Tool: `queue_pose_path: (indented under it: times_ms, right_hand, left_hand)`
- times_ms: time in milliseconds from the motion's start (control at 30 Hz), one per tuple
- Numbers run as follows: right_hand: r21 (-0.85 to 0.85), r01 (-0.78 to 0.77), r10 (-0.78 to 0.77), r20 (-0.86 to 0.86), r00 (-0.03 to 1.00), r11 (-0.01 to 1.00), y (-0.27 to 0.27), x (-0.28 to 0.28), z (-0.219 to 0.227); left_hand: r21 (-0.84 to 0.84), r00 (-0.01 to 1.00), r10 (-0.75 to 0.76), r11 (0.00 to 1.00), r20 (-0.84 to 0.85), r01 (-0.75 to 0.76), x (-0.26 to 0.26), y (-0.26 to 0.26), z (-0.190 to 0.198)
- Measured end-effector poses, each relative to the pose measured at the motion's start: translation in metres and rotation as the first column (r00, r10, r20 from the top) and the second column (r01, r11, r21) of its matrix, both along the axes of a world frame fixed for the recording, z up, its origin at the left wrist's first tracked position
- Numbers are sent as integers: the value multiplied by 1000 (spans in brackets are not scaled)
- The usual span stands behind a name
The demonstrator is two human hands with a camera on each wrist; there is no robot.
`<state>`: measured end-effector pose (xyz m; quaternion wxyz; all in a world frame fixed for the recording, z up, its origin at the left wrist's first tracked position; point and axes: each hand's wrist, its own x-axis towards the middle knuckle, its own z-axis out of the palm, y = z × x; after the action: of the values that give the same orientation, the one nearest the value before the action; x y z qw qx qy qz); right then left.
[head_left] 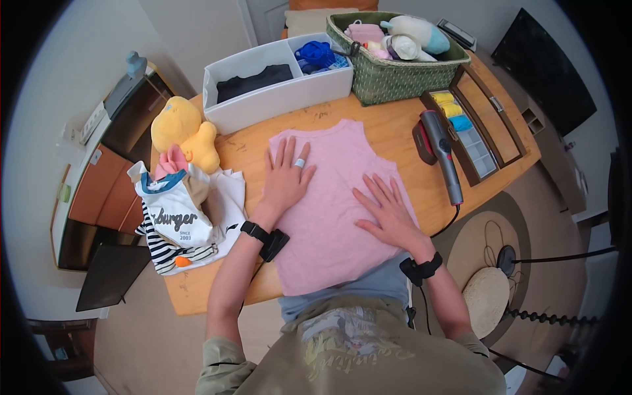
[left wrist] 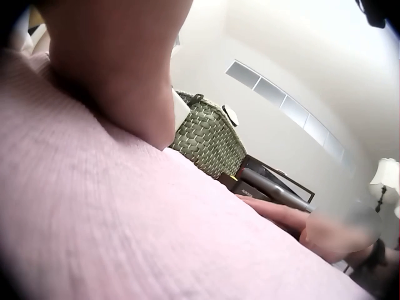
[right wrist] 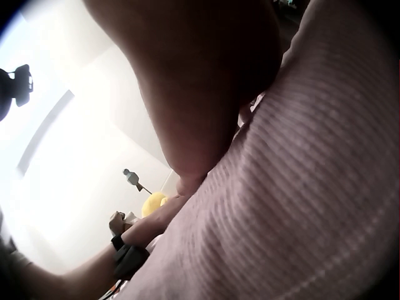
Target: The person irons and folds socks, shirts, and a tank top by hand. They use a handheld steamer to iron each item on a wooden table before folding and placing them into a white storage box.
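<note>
A pink sleeveless top (head_left: pixel 329 230) lies spread out on the wooden table, its lower hem reaching the person's waist. The left hand (head_left: pixel 288 176) rests flat on its upper left part, fingers straight and pointing toward the neckline. On the right side of the top lies the right hand (head_left: pixel 388 214), fingers spread, palm down. Fine ribbing shows on the pink fabric (right wrist: pixel 275 187) in the right wrist view. In the left wrist view the left hand (left wrist: pixel 119 75) presses down on the cloth, with the right hand (left wrist: pixel 312 228) farther off.
Left stand a yellow plush toy (head_left: pixel 184 135) and piled clothes (head_left: pixel 178 217). Behind are a white divided bin (head_left: pixel 276 99) with dark and blue cloth, and a green woven basket (head_left: pixel 408 79) of soft items. Right are a handheld steamer-like device (head_left: pixel 442 155) with cord and a compartment box (head_left: pixel 474 141).
</note>
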<state>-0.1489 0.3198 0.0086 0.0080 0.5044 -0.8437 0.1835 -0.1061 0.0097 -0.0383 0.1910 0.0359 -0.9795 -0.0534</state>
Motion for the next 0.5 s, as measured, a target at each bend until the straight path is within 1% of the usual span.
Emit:
queue_pose_path:
  times_ms: [67,167,233,300,333,400,433,500]
  right_hand:
    - [-5,-4,5,24,1000,1000,-4,-7,5]
    - [-36,12,-10,29,1000,999,-32,-32,19]
    - [-49,48,-47,15,999,998,-54,-49,14]
    - [-7,50,-51,-71,996,999,-69,-63,-10]
    - [15,52,-50,-113,992,999,-73,-64,-16]
    - [20,48,-46,-101,994,999,-74,-66,-19]
    - [25,45,-43,-97,994,999,-74,-67,-19]
    - [-22,61,-63,-76,995,998,-69,-67,-14]
  left_hand:
    - [9,999,19,1000,30,-19,0,-7,2]
    - [7,997,59,998,53,-60,-2,-16,5]
    - [5,996,69,998,61,-69,-3,-19,6]
    - [8,996,63,998,68,-64,-3,-20,6]
    - [5,997,55,998,60,-55,-1,-19,8]
    - [2,998,46,999,39,-46,4,-18,15]
    - [6,1000,12,1000,14,-13,8,-15,21]
    - [7,998,-62,998,-31,62,23,-8,35]
